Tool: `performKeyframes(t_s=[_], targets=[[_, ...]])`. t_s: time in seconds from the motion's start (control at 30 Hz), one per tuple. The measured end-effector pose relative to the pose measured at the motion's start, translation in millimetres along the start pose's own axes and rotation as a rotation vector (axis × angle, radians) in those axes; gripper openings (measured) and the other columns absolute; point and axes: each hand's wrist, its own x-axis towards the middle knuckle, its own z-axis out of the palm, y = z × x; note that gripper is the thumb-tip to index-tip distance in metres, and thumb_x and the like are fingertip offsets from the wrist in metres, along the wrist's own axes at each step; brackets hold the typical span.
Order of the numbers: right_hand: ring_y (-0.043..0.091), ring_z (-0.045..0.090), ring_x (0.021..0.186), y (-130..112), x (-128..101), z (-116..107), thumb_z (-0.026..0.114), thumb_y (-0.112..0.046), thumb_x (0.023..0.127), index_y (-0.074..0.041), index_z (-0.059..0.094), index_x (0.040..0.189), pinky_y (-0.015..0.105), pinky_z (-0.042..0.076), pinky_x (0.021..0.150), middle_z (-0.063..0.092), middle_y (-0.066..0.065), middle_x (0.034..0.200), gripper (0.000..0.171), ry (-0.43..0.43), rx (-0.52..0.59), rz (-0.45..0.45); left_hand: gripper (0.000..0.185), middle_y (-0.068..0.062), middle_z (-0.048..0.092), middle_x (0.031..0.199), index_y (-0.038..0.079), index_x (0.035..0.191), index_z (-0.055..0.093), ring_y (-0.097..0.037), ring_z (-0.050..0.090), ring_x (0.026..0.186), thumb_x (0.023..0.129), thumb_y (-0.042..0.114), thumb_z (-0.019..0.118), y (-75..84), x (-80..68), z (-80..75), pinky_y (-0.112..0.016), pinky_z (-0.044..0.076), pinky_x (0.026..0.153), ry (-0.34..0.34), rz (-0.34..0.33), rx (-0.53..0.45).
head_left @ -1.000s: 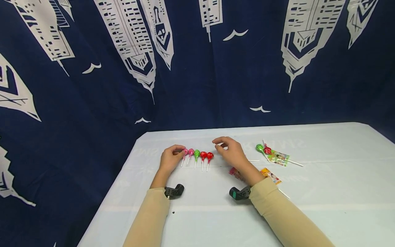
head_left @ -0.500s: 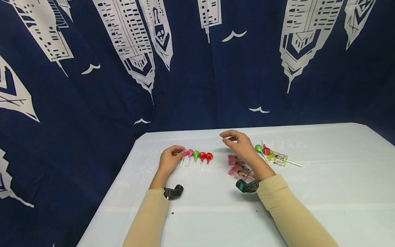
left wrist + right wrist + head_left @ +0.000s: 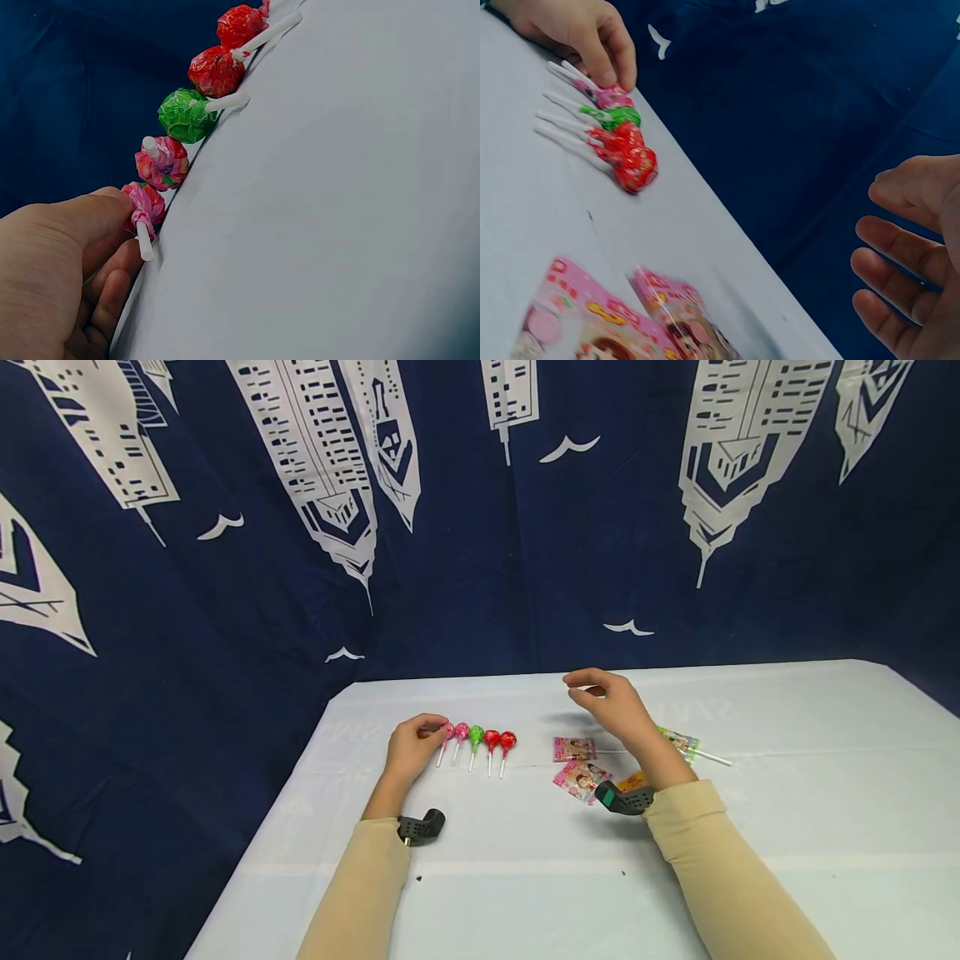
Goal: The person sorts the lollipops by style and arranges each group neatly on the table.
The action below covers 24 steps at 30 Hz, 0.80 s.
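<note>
Five is avoided here: several round lollipops lie side by side in a row on the white table. At the left end, my left hand pinches a pink lollipop between thumb and fingers. Beside it lie another pink lollipop, a green lollipop and two red ones, the outer red lollipop at the right end. All their sticks point toward me. My right hand hovers above the table to the right, holding nothing, its fingers loosely bent and apart, as the right wrist view shows.
Under and near the right forearm lie flat lollipops in pink wrappers, an upper pink packet and a lower pink packet. An orange wrapper and a green wrapper are partly hidden by the arm. A dark blue curtain hangs behind.
My right hand has moved away to the right from the row, uncovering the pink packets and covering the round lollipops farther right. The left hand stays on the pink lollipop.
</note>
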Motion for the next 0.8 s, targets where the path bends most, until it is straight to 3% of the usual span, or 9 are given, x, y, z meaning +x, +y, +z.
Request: performKeyframes(t_s=[0.27,0.5,0.8], targets=[[0.03,0.055,0.118,9,-1,-14,0.058,-0.03,0.095,-0.015,0.059,0.127,0.041,0.044,0.09,0.06,0.011,0.13,0.035,0.0,0.001,0.017,0.016,-0.002,0.072,0.1,0.019,0.101,0.074,-0.015,0.06,0.082,0.086,0.022,0.072,0.5,-0.2,-0.1,-0.024,0.045,0.071,0.001,0.0,-0.004],[0.033,0.05,0.123,19,-5,-24,0.054,-0.029,0.097,-0.011,0.054,0.131,0.047,0.042,0.099,0.055,0.013,0.136,0.038,-0.015,0.04,0.053,0.016,-0.003,0.072,0.1,0.019,0.102,0.073,-0.016,0.06,0.083,0.087,0.022,0.071,0.6,-1.0,-0.5,-0.025,0.045,0.071,-0.008,-0.018,-0.01],[0.034,0.05,0.122,27,-5,-34,0.054,-0.032,0.097,-0.011,0.054,0.131,0.045,0.042,0.097,0.055,0.015,0.135,0.04,0.024,-0.008,0.077,0.016,-0.003,0.073,0.1,0.019,0.102,0.073,-0.016,0.062,0.084,0.087,0.022,0.07,-0.6,-0.4,-0.1,-0.027,0.046,0.073,-0.003,-0.003,-0.007]])
